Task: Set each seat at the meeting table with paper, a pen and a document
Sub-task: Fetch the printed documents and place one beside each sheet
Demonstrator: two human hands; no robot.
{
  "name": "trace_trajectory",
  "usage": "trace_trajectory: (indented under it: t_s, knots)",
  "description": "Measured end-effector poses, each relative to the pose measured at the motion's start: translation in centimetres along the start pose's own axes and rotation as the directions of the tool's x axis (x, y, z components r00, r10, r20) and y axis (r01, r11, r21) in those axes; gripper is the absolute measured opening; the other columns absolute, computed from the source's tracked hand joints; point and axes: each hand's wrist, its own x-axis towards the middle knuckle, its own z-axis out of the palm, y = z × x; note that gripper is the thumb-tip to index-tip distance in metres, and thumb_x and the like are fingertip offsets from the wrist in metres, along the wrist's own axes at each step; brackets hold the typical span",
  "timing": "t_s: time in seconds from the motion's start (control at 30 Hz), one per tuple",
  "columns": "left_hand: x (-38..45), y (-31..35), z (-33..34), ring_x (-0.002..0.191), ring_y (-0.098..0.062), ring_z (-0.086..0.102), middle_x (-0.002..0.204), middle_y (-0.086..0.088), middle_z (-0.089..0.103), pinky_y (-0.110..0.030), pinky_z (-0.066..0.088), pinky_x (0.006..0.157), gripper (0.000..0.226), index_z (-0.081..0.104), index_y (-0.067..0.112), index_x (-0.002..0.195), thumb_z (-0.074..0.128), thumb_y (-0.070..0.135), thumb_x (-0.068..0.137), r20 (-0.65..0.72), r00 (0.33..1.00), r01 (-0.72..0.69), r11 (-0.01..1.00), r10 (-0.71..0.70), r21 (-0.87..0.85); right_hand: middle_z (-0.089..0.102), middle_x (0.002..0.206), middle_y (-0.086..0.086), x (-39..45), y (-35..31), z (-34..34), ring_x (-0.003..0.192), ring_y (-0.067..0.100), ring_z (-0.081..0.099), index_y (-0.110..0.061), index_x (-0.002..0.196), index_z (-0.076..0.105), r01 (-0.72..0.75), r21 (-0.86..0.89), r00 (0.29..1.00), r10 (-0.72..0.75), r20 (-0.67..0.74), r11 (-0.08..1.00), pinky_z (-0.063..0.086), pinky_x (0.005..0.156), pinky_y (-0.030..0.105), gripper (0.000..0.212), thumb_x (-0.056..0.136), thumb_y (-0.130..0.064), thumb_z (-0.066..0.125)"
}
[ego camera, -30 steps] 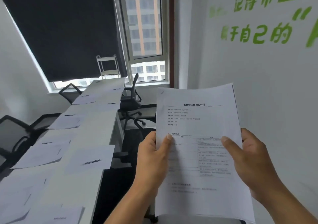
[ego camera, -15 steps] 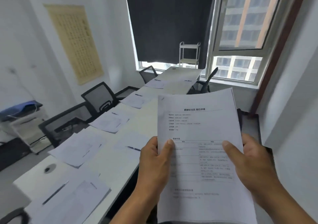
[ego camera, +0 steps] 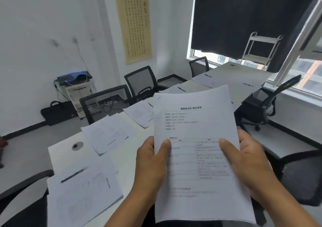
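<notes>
A: Left hand?
B: Raised in front of the chest, thumb pressed on the printed face of the document stack, fingers curled behind its left edge. Forearm angled up from bottom centre.
A: Right hand?
B: Mirrored: thumb flat on the page, fingers wrapped behind the right edge. Pinching the same stack.
A: Stack position?
B: Held upright in the air, tilted slightly back, above the near end of the tabletop.
A: On the tabletop?
B: Paper set with pen at the near left corner; further sets along the left edge and toward the far end. Mesh chair at the left side.
</notes>
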Motion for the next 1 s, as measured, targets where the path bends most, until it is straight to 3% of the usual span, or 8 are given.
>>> trace_trajectory:
  t_s: [0.23, 0.53, 0.83, 1.0]
  knots:
    - [4.7, 0.7, 0.9, 0.093, -0.014, 0.082, 0.102, 0.01, 0.084, -0.044, 0.067, 0.087, 0.017, 0.077, 0.024, 0.11, 0.062, 0.031, 0.111, -0.127, 0.992, 0.015, 1.0, -0.017, -0.016, 0.084, 0.101, 0.002, 7.7, -0.7, 1.7, 0.092, 0.027, 0.083, -0.021, 0.11, 0.071, 0.003, -0.033, 0.991, 0.001, 0.137, 0.999, 0.064, 0.089, 0.06, 0.008, 0.107, -0.023, 0.064]
    - [8.7, -1.4, 4.9, 0.092, -0.008, 0.081, 0.102, 0.015, 0.084, -0.037, 0.065, 0.085, 0.017, 0.078, 0.026, 0.111, 0.062, 0.031, 0.111, -0.345, 0.937, 0.051, 0.998, -0.06, -0.034, 0.083, 0.097, -0.001, 17.1, 1.2, 2.2, 0.089, 0.02, 0.082, -0.016, 0.104, 0.069, 0.037, -0.093, 0.936, -0.001, 0.353, 0.995, 0.066, 0.087, 0.057, 0.01, 0.107, -0.025, 0.064]
    - [12.0, -4.5, 12.7, 0.096, -0.01, 0.082, 0.104, 0.012, 0.085, -0.036, 0.064, 0.087, 0.016, 0.078, 0.024, 0.113, 0.064, 0.03, 0.11, -0.589, 0.795, 0.097, 0.989, -0.146, -0.115, 0.083, 0.1, -0.001, 28.1, 4.5, 0.9, 0.092, 0.021, 0.082, -0.016, 0.106, 0.069, 0.071, -0.134, 0.787, 0.027, 0.616, 0.988, 0.065, 0.089, 0.06, 0.012, 0.108, -0.026, 0.062]
    - [12.8, -5.3, 13.5, 0.09, -0.004, 0.08, 0.1, 0.014, 0.084, -0.015, 0.061, 0.067, 0.017, 0.078, 0.023, 0.11, 0.062, 0.027, 0.111, -0.636, 0.755, 0.116, 0.987, -0.159, -0.109, 0.083, 0.101, -0.004, 30.7, 6.1, 2.2, 0.091, 0.02, 0.082, -0.021, 0.107, 0.072, 0.035, -0.152, 0.734, 0.077, 0.674, 0.988, 0.065, 0.09, 0.056, 0.011, 0.108, -0.024, 0.062]
